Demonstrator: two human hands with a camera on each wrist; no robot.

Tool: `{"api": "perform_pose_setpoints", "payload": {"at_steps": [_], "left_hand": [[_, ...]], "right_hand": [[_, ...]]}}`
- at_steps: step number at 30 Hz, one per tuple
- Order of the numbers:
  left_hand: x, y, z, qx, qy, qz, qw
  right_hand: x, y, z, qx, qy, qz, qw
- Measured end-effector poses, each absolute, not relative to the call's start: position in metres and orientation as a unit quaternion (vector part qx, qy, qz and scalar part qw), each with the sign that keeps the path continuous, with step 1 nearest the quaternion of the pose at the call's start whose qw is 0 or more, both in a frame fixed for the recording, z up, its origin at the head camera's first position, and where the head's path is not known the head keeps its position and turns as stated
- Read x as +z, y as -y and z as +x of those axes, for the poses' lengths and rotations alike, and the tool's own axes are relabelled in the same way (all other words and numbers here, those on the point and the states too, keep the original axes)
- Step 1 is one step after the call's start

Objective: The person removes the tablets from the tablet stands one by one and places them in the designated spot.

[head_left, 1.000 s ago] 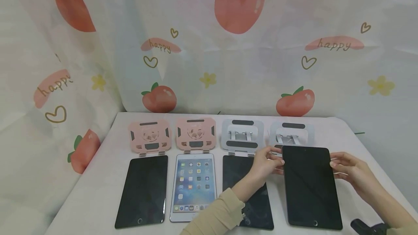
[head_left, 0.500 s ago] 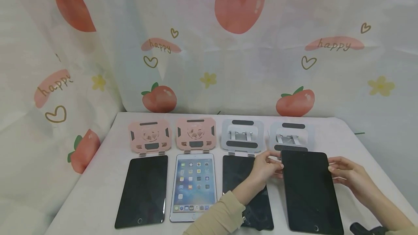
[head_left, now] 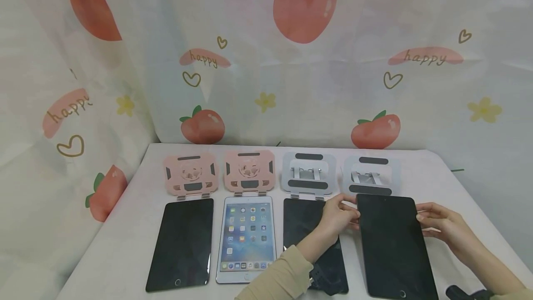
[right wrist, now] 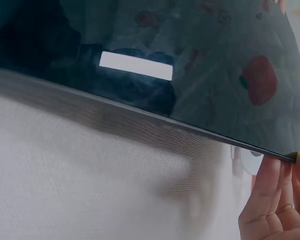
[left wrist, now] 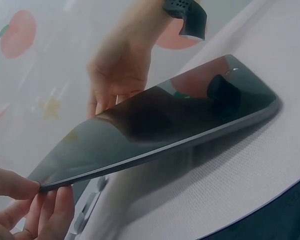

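Note:
Both hands hold a black tablet [head_left: 395,244] with a dark screen at the right of the row. My left hand [head_left: 338,216] pinches its left edge near the top corner, thumb on the front and fingers beneath. Opposite, my right hand [head_left: 445,226] pinches the right edge the same way. The tablet's top end is raised and its home-button end slopes down to the white tabletop, as the left wrist view [left wrist: 190,115] shows. Just behind its top edge stands a light blue tablet stand [head_left: 395,175] with dark pads, its lower part hidden by the tablet.
Another black tablet [head_left: 300,221] lies partly under my left forearm, below a second light blue stand [head_left: 285,175]. Further left are a white tablet [head_left: 248,235] with a lit screen and a black tablet [head_left: 181,244], below two pink stands [head_left: 268,163]. A patterned curtain [head_left: 325,96] backs the table.
The held tablet has come down and towards the person, uncovering the lower dark pad of the right-hand stand. Both hands have moved with it, keeping their grip on its edges.

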State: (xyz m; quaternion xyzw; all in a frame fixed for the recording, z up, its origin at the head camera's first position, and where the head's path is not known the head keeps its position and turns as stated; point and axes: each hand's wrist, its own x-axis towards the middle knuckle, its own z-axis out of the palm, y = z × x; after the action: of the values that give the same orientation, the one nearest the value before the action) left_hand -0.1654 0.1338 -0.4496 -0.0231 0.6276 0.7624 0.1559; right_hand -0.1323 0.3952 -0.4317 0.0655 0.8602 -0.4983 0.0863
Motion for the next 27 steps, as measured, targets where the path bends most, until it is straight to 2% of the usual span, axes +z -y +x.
{"api": "perform_pose_setpoints", "payload": {"at_steps": [27], "left_hand": [[-0.4445,-0.1315,-0.1611,0.609,-0.78,0.026,0.14]], "right_hand": [[-0.4289,-0.3866,-0.1392,-0.437,-0.88,0.091,0.162]]}}
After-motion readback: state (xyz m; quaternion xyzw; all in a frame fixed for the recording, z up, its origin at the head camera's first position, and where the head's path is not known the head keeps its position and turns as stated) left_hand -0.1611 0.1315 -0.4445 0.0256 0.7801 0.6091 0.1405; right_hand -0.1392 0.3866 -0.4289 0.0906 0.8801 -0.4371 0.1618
